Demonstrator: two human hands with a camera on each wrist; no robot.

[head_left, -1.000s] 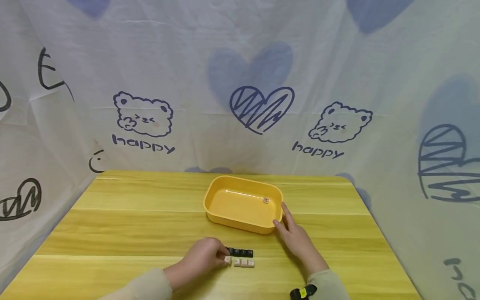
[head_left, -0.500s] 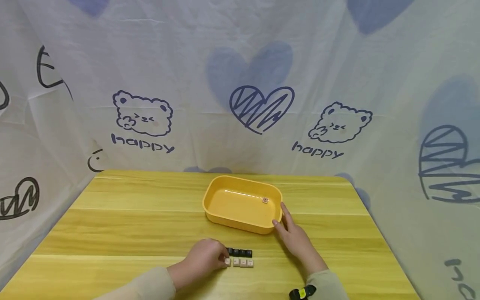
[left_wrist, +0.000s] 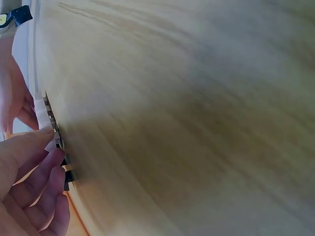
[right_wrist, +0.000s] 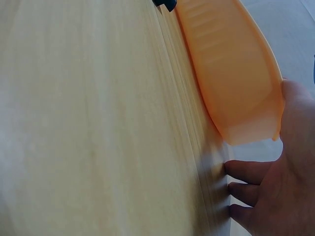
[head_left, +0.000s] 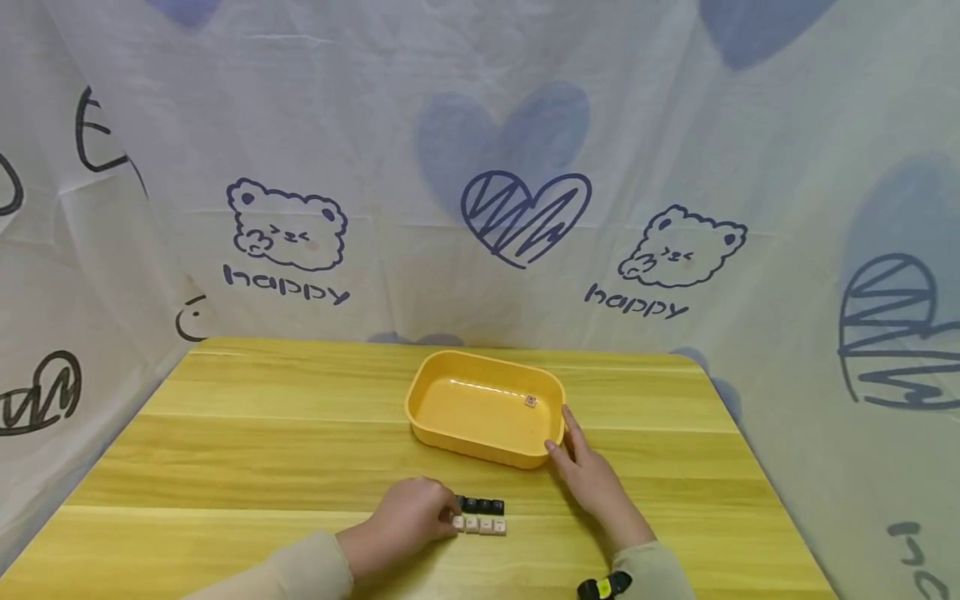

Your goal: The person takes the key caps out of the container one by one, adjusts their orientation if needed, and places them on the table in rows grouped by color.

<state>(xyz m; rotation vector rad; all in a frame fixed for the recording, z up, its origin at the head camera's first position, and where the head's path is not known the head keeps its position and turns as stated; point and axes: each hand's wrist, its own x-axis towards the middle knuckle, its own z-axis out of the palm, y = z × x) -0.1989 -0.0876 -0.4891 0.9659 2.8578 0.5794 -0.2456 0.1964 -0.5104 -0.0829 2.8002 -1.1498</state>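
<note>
At the left end of a row of white keycaps (head_left: 486, 526), my left hand (head_left: 408, 521) pinches the end keycap (head_left: 458, 523) between thumb and fingertips. This cap lies right up against the others. Just behind runs a row of black keycaps (head_left: 480, 505), its left end hidden by the left hand. In the left wrist view, the thumb (left_wrist: 34, 140) presses at the white row's end. My right hand (head_left: 596, 479) holds the right near corner of a yellow tray (head_left: 468, 450), thumb at the rim, with other fingers (right_wrist: 248, 171) spread beside it toward the table.
Inside the tray, near its right end, lies one small pale keycap (head_left: 531, 401). The wood-grain table (head_left: 262, 433) reaches back to a white printed cloth (head_left: 390, 283). A black band (head_left: 603, 586) sits on the right wrist.
The pinched white keycap was tilted and apart from the row; it has come down and slid right against the other white caps. The right hand and tray stay put.
</note>
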